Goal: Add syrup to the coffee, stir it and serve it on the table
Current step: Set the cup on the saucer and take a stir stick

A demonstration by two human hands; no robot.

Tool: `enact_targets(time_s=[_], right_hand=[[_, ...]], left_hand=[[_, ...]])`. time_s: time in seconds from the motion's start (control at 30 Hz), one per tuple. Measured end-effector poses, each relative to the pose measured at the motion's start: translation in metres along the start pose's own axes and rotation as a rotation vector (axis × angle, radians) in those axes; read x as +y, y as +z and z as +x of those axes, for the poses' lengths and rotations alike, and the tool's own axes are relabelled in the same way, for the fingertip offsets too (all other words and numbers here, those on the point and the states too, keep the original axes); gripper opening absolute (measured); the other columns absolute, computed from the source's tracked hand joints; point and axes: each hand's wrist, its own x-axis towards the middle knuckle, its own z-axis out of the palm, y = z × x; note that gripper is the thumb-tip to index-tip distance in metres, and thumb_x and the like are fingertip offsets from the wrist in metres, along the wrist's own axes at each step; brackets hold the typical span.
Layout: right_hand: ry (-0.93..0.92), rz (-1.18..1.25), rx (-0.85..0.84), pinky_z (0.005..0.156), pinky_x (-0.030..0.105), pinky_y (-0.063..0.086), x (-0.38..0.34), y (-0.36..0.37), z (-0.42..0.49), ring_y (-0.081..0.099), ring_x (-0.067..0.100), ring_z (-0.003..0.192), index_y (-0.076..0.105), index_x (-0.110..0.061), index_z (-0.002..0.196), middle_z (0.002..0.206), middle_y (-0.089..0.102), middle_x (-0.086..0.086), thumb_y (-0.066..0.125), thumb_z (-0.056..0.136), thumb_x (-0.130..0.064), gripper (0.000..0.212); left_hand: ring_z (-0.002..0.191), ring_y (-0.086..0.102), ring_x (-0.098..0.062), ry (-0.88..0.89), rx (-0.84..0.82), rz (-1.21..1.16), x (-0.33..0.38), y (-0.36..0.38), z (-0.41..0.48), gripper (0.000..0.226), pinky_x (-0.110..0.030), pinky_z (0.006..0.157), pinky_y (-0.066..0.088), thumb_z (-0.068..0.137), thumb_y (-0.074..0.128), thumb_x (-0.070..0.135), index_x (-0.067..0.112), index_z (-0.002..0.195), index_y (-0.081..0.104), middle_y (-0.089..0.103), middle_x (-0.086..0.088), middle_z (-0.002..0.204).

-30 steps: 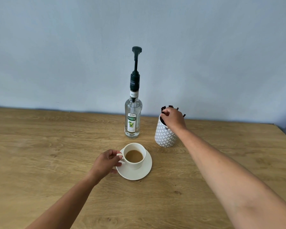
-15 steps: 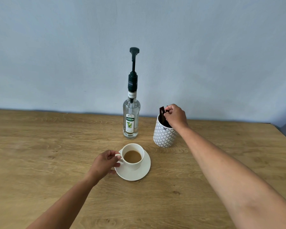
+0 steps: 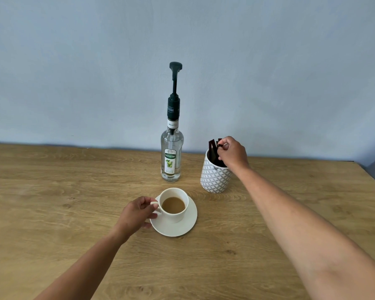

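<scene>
A white cup (image 3: 175, 215) of milky coffee stands on a white saucer (image 3: 182, 228) in the middle of the wooden table (image 3: 52, 202). My left hand (image 3: 136, 214) pinches the cup's handle. Behind the cup stands a clear syrup bottle (image 3: 172, 156) with a tall dark pump. To its right is a patterned white pot (image 3: 214, 178) holding several dark stir sticks (image 3: 212, 148). My right hand (image 3: 233, 153) is over the pot's rim, fingertips pinched on the top of one stick.
A pale blue wall rises right behind the bottle and pot. The table's right edge (image 3: 368, 172) runs diagonally at the far right. Bare wood lies to the left of and in front of the saucer.
My right hand has lifted from covering the pot's mouth to pinching a stick's top, so the sticks now show. The left hand has stayed on the cup handle.
</scene>
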Motion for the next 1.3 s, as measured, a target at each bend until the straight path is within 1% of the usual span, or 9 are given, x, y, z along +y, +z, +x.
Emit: enact_targets(time_s=[0.33, 0.5, 0.6, 0.77, 0.93, 1.07, 1.13, 1.2, 1.3], right_hand=[[0.030, 0.092, 0.006, 0.085, 0.046, 0.057, -0.001, 0.003, 0.003, 0.069, 0.025, 0.089, 0.065, -0.018, 0.092, 0.094, 0.070, 0.001, 0.062, 0.084, -0.010, 0.012], [0.025, 0.099, 0.004, 0.073, 0.037, 0.060, -0.002, 0.001, 0.003, 0.070, 0.015, 0.070, 0.064, -0.027, 0.086, 0.098, 0.073, 0.003, 0.061, 0.087, -0.010, 0.016], [0.025, 0.093, 0.002, 0.075, 0.040, 0.060, 0.000, 0.001, 0.002, 0.071, 0.021, 0.081, 0.064, -0.025, 0.088, 0.095, 0.072, 0.001, 0.063, 0.086, -0.013, 0.013], [0.021, 0.066, 0.008, 0.074, 0.040, 0.060, -0.001, -0.001, 0.002, 0.070, 0.024, 0.082, 0.062, -0.025, 0.082, 0.092, 0.070, -0.002, 0.063, 0.085, -0.013, 0.013], [0.034, 0.062, -0.021, 0.056, 0.027, 0.055, -0.001, -0.002, 0.002, 0.068, 0.012, 0.058, 0.059, -0.029, 0.079, 0.091, 0.071, 0.002, 0.063, 0.084, -0.015, 0.015], [0.042, 0.056, -0.028, 0.066, 0.031, 0.054, 0.001, -0.003, 0.002, 0.066, 0.016, 0.079, 0.060, -0.026, 0.083, 0.087, 0.066, -0.009, 0.064, 0.077, -0.023, 0.008], [0.037, 0.072, -0.009, 0.066, 0.026, 0.048, -0.001, -0.005, 0.004, 0.063, 0.012, 0.085, 0.059, -0.026, 0.084, 0.085, 0.064, -0.014, 0.066, 0.077, -0.025, 0.010], [0.044, 0.107, 0.019, 0.062, 0.021, 0.043, -0.005, -0.009, 0.008, 0.063, 0.010, 0.083, 0.059, -0.026, 0.085, 0.083, 0.064, -0.013, 0.069, 0.076, -0.025, 0.014], [0.061, 0.176, 0.063, 0.069, 0.028, 0.049, -0.013, -0.019, 0.016, 0.065, 0.013, 0.083, 0.060, -0.023, 0.088, 0.087, 0.072, -0.003, 0.069, 0.075, -0.022, 0.016]], left_hand=[[0.085, 0.078, -0.020, 0.002, 0.000, -0.002, 0.000, 0.000, 0.000, 0.010, -0.031, 0.056, 0.058, 0.093, 0.069, 0.022, 0.016, 0.101, 0.070, 0.080, 0.000, 0.093], [0.085, 0.078, -0.021, 0.011, 0.002, 0.004, 0.001, 0.001, 0.000, 0.010, -0.032, 0.057, 0.058, 0.094, 0.069, 0.021, 0.015, 0.102, 0.070, 0.080, -0.002, 0.093], [0.085, 0.078, -0.021, 0.015, 0.003, 0.002, 0.001, 0.001, 0.000, 0.011, -0.033, 0.058, 0.059, 0.094, 0.069, 0.021, 0.015, 0.102, 0.070, 0.080, -0.002, 0.093], [0.087, 0.077, -0.022, 0.016, -0.004, 0.000, 0.001, 0.001, -0.001, 0.011, -0.036, 0.062, 0.059, 0.094, 0.068, 0.022, 0.015, 0.102, 0.070, 0.080, -0.001, 0.093], [0.086, 0.078, -0.021, 0.014, -0.006, 0.000, 0.001, 0.000, 0.000, 0.010, -0.035, 0.061, 0.060, 0.094, 0.069, 0.023, 0.016, 0.101, 0.070, 0.080, -0.001, 0.093], [0.086, 0.077, -0.023, 0.012, -0.004, -0.003, 0.002, 0.001, 0.000, 0.010, -0.034, 0.059, 0.059, 0.093, 0.069, 0.022, 0.016, 0.101, 0.070, 0.080, -0.002, 0.092], [0.086, 0.077, -0.023, 0.009, -0.003, -0.006, 0.002, 0.001, -0.001, 0.010, -0.031, 0.056, 0.058, 0.093, 0.069, 0.022, 0.016, 0.101, 0.070, 0.080, -0.001, 0.091], [0.086, 0.077, -0.023, 0.006, -0.005, -0.011, 0.002, 0.001, -0.002, 0.011, -0.029, 0.054, 0.057, 0.093, 0.069, 0.022, 0.016, 0.102, 0.070, 0.080, -0.001, 0.091], [0.083, 0.077, -0.021, 0.002, -0.009, -0.016, 0.004, 0.000, -0.002, 0.011, -0.027, 0.053, 0.056, 0.093, 0.069, 0.022, 0.015, 0.102, 0.070, 0.080, -0.002, 0.092]])
